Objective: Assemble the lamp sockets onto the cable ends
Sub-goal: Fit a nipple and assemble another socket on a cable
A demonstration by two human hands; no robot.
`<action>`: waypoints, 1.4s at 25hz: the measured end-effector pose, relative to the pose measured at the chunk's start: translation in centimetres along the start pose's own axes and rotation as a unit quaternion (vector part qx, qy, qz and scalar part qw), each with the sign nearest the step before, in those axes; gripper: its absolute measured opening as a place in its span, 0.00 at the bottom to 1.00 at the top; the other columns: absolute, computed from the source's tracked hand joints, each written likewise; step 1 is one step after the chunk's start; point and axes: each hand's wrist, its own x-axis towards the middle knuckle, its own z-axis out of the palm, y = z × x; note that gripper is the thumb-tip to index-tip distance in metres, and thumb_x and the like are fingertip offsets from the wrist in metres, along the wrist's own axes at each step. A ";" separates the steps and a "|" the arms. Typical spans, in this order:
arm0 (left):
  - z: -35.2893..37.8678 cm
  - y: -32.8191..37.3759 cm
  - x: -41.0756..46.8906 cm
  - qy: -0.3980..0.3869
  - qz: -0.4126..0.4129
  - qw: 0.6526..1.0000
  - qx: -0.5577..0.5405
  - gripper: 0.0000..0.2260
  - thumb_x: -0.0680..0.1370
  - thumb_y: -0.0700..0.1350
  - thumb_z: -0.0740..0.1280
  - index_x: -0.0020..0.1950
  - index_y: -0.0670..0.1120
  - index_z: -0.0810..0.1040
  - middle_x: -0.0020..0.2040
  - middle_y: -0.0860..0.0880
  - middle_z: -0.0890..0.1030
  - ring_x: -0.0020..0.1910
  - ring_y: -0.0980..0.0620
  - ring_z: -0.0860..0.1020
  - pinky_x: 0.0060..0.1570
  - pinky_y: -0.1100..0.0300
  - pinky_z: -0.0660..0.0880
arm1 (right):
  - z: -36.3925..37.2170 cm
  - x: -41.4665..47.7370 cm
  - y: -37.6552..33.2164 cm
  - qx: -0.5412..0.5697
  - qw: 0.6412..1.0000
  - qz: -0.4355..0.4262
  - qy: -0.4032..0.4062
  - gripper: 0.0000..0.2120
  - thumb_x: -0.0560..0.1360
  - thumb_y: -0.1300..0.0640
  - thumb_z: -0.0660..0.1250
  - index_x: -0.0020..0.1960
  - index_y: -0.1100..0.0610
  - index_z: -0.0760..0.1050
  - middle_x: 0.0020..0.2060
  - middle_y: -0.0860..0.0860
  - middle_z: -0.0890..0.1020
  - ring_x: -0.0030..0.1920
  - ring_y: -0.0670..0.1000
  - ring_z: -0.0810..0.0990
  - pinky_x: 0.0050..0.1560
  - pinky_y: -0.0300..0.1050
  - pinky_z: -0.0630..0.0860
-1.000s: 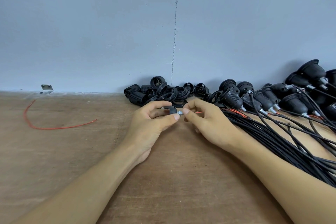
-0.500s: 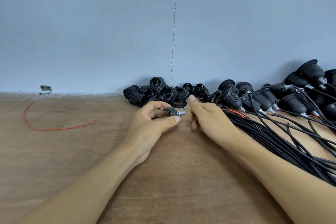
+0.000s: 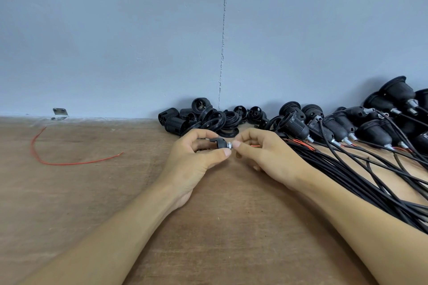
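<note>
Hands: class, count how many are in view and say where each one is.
2. The left hand grips a small black socket part at table centre; the right hand pinches at its metal end, beside the black cables. None appears hidden.

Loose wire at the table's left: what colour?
The loose wire is red, seen best in the head view.

Only one view is being given: the head-worn camera is looking forward and slightly downward, facing the blue-grey wall [image 3: 115, 30], which is filling the upper half. The wooden desk [image 3: 69, 203] is taking up the lower half. The forearms are entering from the bottom corners, and the left hand [image 3: 192, 159] and right hand [image 3: 268, 157] are sitting close to the lens, near centre, framing the socket piece [image 3: 218, 143] between them.
</note>
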 end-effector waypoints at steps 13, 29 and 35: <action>-0.1 -0.1 0.2 -0.003 -0.005 1.000 0.002 0.14 0.70 0.31 0.78 0.47 0.48 0.83 0.43 0.48 0.87 0.46 0.51 0.86 0.49 0.59 0.83 | 0.3 0.0 -0.4 -0.025 0.999 0.016 0.028 0.21 0.82 0.42 0.58 0.39 0.53 0.77 0.28 0.48 0.79 0.25 0.42 0.71 0.34 0.40 0.68; 0.1 0.0 -0.1 -0.046 -0.021 0.999 -0.004 0.15 0.72 0.36 0.78 0.57 0.41 0.81 0.43 0.43 0.87 0.40 0.46 0.86 0.40 0.59 0.82 | 0.5 -0.3 -0.2 -0.057 0.997 -0.041 0.021 0.18 0.82 0.47 0.61 0.36 0.54 0.71 0.26 0.45 0.75 0.26 0.41 0.68 0.34 0.39 0.66; 0.1 -0.1 -0.2 -0.055 -0.006 0.997 0.046 0.16 0.73 0.32 0.75 0.59 0.42 0.80 0.40 0.44 0.85 0.37 0.45 0.85 0.39 0.58 0.82 | 0.8 -0.3 -0.5 -0.106 0.988 -0.077 0.077 0.23 0.83 0.46 0.58 0.33 0.55 0.70 0.26 0.45 0.72 0.28 0.41 0.68 0.34 0.37 0.66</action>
